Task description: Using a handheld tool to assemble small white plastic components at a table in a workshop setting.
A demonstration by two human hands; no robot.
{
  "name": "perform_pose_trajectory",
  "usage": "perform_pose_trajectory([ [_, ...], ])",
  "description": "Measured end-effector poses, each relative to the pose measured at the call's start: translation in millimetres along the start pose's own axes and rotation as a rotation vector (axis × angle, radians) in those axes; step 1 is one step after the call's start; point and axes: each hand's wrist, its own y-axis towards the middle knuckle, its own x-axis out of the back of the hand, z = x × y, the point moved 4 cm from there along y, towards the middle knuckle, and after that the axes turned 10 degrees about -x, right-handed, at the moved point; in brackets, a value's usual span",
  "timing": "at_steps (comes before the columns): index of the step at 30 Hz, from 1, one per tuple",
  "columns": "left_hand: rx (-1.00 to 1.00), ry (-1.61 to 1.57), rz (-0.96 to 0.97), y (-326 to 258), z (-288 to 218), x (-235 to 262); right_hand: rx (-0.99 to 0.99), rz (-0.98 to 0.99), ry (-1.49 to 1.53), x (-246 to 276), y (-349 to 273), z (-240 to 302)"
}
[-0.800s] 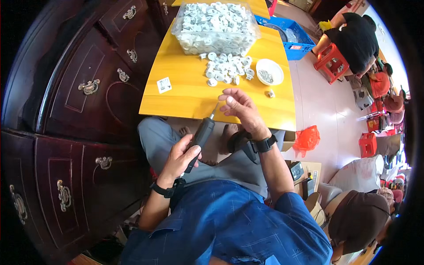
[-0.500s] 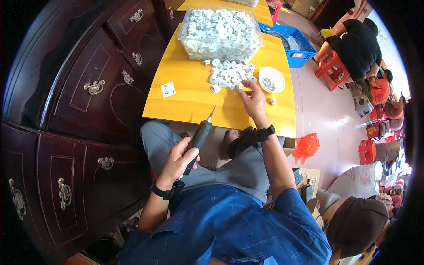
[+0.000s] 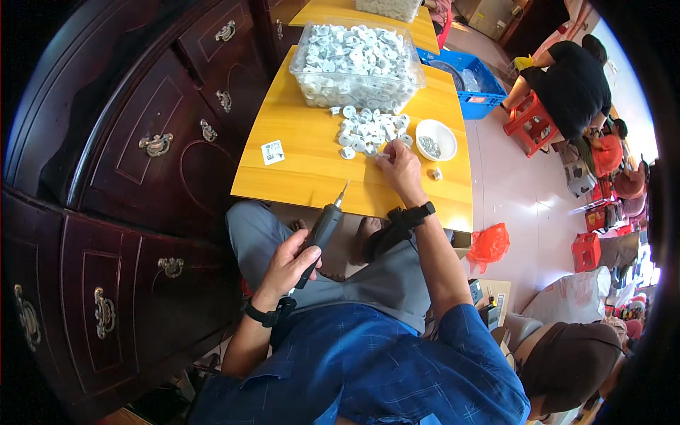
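My left hand (image 3: 289, 262) is wrapped round a black electric screwdriver (image 3: 324, 228), whose thin metal bit points up and away over the table's near edge. At the near right side of a loose pile of small white plastic parts (image 3: 368, 129), my right hand (image 3: 402, 172) has its fingers pinched together. A white plastic part (image 3: 383, 155) shows at those fingertips, partly hidden by them. Right of the pile stands a white bowl (image 3: 445, 134) with small metal screws (image 3: 429, 146) in it. One separate white part (image 3: 436, 173) lies below the bowl.
A clear plastic bin (image 3: 358, 80) heaped with white parts stands at the table's far side. A small printed label (image 3: 273, 152) lies on the yellow table (image 3: 304, 173). Dark wooden drawers (image 3: 142, 142) line the left. A blue crate (image 3: 484, 103) and a seated person (image 3: 577, 78) are at right.
My right hand's fingers have drawn together at the edge of the pile, and the hand has turned slightly. The left hand keeps the screwdriver. The whole view has shifted a little.
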Motion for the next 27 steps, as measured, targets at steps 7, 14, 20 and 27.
perform_pose_trajectory([
  [7, 0.016, 0.029, 0.026, 5, -3, -6, -0.070, 0.186, 0.300, -9, -30, 6],
  [14, 0.016, 0.112, 0.011, 12, -1, -10, -0.308, 0.403, 0.773, -14, -60, 20],
  [20, -0.006, 0.193, 0.015, 17, 0, -13, -0.342, 0.423, 0.696, -13, -67, 23],
  [27, 0.024, 0.236, -0.003, 19, 0, -13, -0.313, 0.378, 0.710, -20, -71, 18],
])
